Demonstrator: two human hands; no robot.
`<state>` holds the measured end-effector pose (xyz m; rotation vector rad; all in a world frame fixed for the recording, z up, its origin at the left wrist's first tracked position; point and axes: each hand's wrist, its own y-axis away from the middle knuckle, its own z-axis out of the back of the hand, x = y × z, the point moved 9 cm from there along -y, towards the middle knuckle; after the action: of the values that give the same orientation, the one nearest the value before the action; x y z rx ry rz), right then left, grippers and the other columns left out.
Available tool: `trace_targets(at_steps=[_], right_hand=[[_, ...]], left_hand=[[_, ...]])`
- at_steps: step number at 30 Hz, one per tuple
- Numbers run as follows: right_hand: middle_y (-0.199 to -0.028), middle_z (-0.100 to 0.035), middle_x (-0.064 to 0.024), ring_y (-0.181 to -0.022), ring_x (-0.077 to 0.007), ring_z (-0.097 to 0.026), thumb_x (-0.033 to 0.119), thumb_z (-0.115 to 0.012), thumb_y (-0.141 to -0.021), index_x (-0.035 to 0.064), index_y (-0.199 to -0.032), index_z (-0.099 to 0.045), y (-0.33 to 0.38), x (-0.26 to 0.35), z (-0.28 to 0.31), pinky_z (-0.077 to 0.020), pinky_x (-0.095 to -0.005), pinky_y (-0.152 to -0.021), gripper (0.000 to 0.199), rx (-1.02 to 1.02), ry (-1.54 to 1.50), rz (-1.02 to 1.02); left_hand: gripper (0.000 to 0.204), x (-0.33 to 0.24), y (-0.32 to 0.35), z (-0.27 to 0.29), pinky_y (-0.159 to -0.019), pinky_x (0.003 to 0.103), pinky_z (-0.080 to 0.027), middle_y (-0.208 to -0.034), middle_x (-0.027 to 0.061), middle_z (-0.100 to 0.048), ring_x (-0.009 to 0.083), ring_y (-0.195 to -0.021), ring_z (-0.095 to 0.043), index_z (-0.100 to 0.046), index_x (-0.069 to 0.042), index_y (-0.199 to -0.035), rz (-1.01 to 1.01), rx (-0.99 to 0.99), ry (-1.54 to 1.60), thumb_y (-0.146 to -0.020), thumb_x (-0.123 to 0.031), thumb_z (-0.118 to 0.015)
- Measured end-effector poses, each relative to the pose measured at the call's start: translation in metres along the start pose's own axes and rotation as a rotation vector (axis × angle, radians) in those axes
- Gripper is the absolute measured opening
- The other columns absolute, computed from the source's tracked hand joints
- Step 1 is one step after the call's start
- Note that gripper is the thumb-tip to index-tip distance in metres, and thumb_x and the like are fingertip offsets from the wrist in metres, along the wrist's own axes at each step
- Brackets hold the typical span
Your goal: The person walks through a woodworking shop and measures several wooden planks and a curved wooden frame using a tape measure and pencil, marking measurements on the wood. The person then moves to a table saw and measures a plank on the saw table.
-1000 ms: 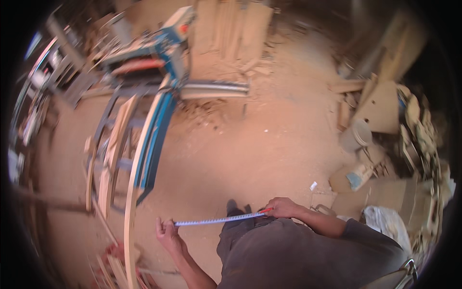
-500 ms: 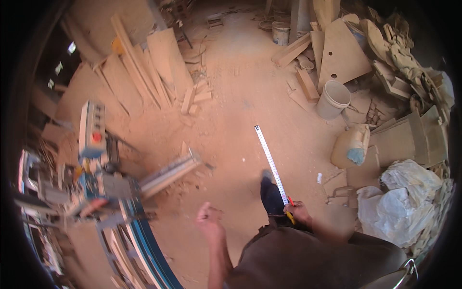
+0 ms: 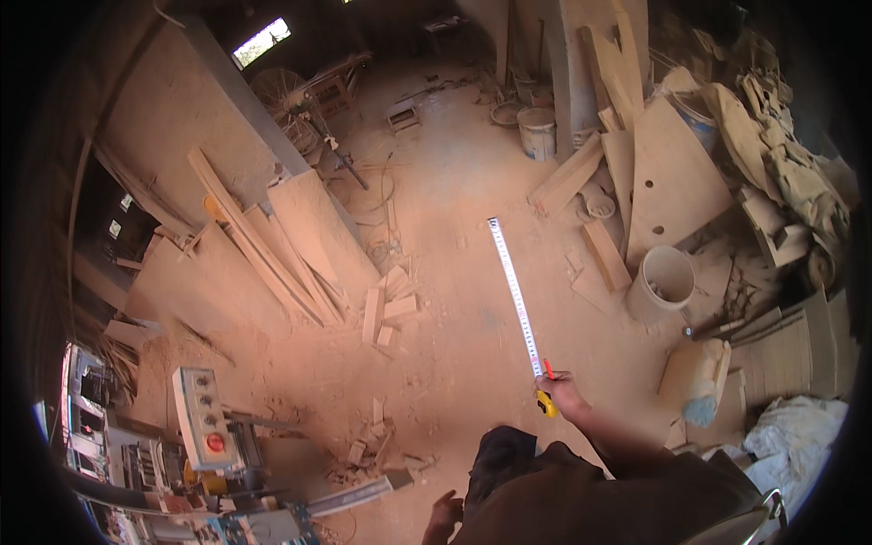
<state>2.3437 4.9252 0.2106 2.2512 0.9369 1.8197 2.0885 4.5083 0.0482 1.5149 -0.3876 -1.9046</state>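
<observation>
My right hand (image 3: pixel 565 394) is closed round a yellow tape measure (image 3: pixel 547 404), with a red pencil-like stick (image 3: pixel 549 368) also in its grip. From there a white tape blade (image 3: pixel 516 295) runs out straight ahead over the dusty floor, its dark end hook far from me. Low in the picture, beside my dark trouser leg (image 3: pixel 501 454), hangs my left hand (image 3: pixel 444 514). Its fingers are loosely apart and nothing shows in them.
A control box with a red button (image 3: pixel 207 418) belongs to a machine at left. Boards (image 3: pixel 309 232) lean on the left wall, with offcuts (image 3: pixel 391 304) below. On the right stand a white bucket (image 3: pixel 661 283), a plastic jug (image 3: pixel 698 377) and a pale sack (image 3: pixel 795 445).
The view has shifted forward, so the machine and sack sit lower. My left hand has dropped toward the lower edge. The right hand still holds the tape measure with its blade out.
</observation>
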Motion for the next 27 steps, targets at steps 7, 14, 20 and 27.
trace_targets(at_steps=[7, 14, 20, 27], right_hand=[[-0.076, -0.067, -0.0101, -0.074, -0.0231, -0.067, 0.012, -0.062, -0.1, -0.0015, -0.092, -0.07, -0.229, 0.105, 0.109, -0.0533, -0.0344, -0.072, 0.017, -0.251, 0.135, -0.056], [-0.084, -0.069, -0.0094, -0.074, -0.0208, -0.067, 0.023, -0.062, -0.102, 0.0041, -0.101, -0.072, -0.284, 0.19, 0.234, -0.0528, -0.0338, -0.067, 0.021, -0.569, -0.119, -0.167], [-0.079, -0.069, -0.0099, -0.07, -0.021, -0.068, 0.024, -0.066, -0.098, 0.0038, -0.099, -0.074, -0.372, 0.181, 0.285, -0.0528, -0.0354, -0.062, 0.022, -0.793, -0.072, -0.27], [-0.074, -0.069, -0.0106, -0.065, -0.0214, -0.069, 0.026, -0.069, -0.093, 0.0034, -0.097, -0.075, -0.544, 0.175, 0.358, -0.0528, -0.0373, -0.057, 0.023, -0.776, 0.122, -0.536]], left_hand=[[0.075, -0.126, -0.255, -0.076, -0.115, 0.04, -0.044, -0.14, 0.0209, -0.066, 0.0266, -0.132, -0.061, -0.047, 0.009, -0.152, 0.359, 0.394, 0.627, -0.105, -0.05, -0.057], [0.068, -0.289, -0.498, -0.068, -0.106, 0.04, -0.05, -0.139, 0.0152, -0.067, 0.0235, -0.122, -0.065, -0.051, 0.003, -0.151, 0.23, 0.333, -0.116, -0.104, -0.046, -0.063], [0.045, -0.509, -0.66, -0.012, -0.102, 0.046, -0.057, -0.12, 0.0218, -0.075, 0.0394, -0.111, -0.073, -0.079, -0.015, -0.122, -0.126, -0.007, -0.488, -0.078, -0.022, -0.073], [0.042, -0.702, -0.841, 0.016, -0.09, 0.044, -0.061, -0.1, 0.0214, -0.078, 0.0367, -0.092, -0.076, -0.081, -0.011, -0.115, -0.231, -0.191, -0.462, -0.074, -0.016, -0.069]])
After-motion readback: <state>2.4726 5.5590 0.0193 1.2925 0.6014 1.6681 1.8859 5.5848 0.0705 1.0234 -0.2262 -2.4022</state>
